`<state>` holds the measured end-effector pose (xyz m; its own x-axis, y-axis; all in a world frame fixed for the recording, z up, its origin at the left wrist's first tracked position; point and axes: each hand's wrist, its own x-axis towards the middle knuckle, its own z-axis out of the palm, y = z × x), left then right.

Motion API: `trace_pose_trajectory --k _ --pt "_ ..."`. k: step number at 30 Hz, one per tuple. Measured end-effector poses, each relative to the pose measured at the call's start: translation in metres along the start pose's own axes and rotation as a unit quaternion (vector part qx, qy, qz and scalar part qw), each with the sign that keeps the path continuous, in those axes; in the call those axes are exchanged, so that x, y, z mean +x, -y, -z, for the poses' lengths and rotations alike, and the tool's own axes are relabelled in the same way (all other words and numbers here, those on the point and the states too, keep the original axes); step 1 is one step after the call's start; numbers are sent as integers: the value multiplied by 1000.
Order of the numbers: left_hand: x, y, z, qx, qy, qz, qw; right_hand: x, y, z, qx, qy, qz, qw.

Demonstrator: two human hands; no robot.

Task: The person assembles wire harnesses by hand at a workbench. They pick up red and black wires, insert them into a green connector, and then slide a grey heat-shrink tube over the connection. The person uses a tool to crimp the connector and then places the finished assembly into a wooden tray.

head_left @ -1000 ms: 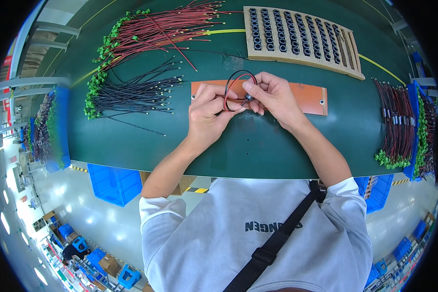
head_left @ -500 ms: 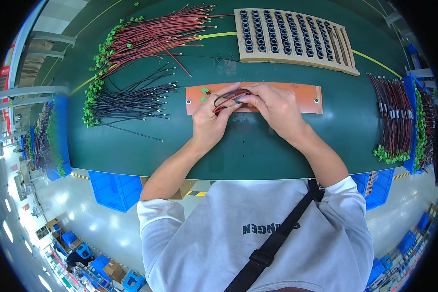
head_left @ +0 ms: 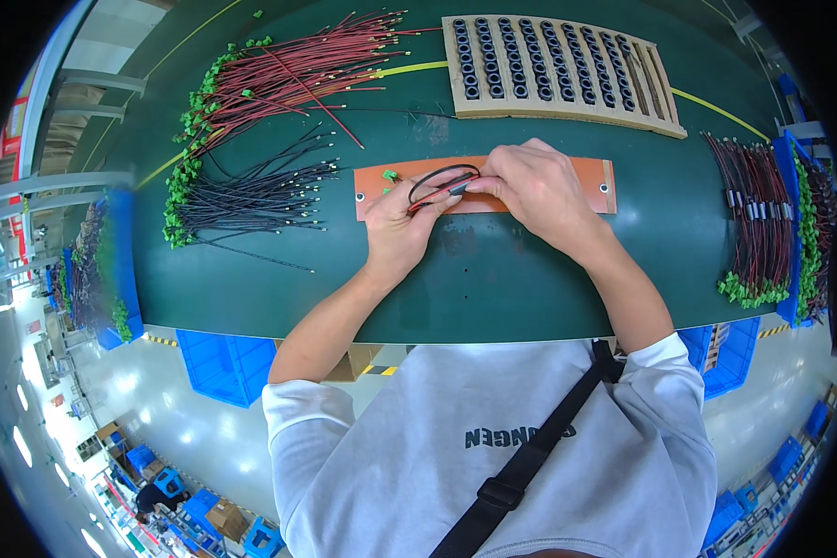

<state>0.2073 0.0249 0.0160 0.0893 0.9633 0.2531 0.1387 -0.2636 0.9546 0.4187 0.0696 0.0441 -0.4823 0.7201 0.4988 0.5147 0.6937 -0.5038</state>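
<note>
Left hand [head_left: 398, 223] and right hand [head_left: 536, 192] both pinch the red-and-black wire loop [head_left: 428, 177] between them, its long axis slanting up rightward from the left grip (neither is nearer; both touch it).

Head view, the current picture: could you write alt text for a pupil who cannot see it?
A person's left hand and right hand hold looped red and black wires over an orange board on a green table. To the left lie red wires and black wires with green connectors; farther back, a tan tray holds rows of dark rings.
</note>
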Motion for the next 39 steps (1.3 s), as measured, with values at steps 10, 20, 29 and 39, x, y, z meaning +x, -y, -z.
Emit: trace_pose_trajectory --k 10,20,29,39 --pt "1 -1 -5 71 82 -5 994 -30 -33 55 -62 -69 14 996" --pt "74 -20 -23 74 299 47 950 -53 -43 55 23 -110 -11 994" --pt "53 -4 -30 -29 251 124 959 -46 -23 32 222 -92 -212 947" --pt "51 -1 -30 -64 242 109 962 -48 -22 26 379 -62 -325 864"
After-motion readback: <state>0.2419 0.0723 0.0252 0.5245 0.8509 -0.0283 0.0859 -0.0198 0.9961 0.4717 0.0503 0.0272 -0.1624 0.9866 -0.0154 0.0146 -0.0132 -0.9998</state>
